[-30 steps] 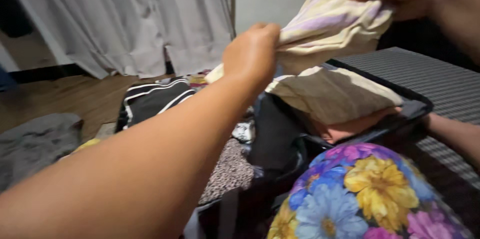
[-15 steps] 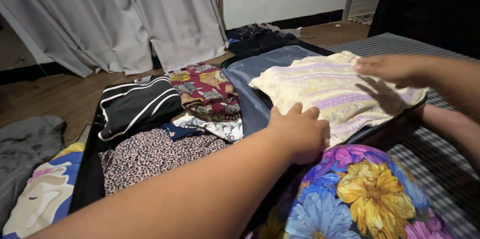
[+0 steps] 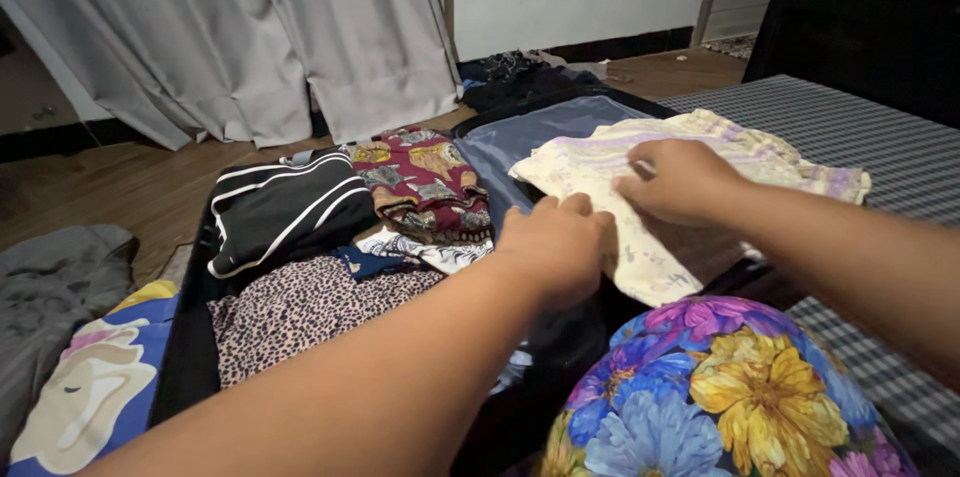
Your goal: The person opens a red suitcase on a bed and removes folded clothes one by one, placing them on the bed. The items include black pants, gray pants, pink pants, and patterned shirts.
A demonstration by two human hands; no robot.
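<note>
A cream garment with purple stripes [image 3: 760, 152] lies on the right half of an open suitcase [image 3: 520, 132] with grey-blue lining. My left hand [image 3: 555, 242] has its fingers curled over the garment's near left edge. My right hand [image 3: 680, 177] grips the fabric a little farther in, close to the left hand. The suitcase's left half holds a folded black garment with white stripes [image 3: 280, 202], a maroon patterned cloth [image 3: 415, 177], a white printed piece [image 3: 430, 252] and a leopard-print cloth [image 3: 300, 307].
My knee in bright floral fabric [image 3: 720, 387] is at the bottom right. A checked mattress [image 3: 860, 127] lies to the right. A grey cloth [image 3: 50, 287] and a cartoon-print blanket [image 3: 90, 377] sit on the floor left; white curtains [image 3: 250, 27] hang behind.
The garment was held up in the air, then laid flat on the suitcase's right half. Both hands have since come together at its near left part and bunched the fabric there.
</note>
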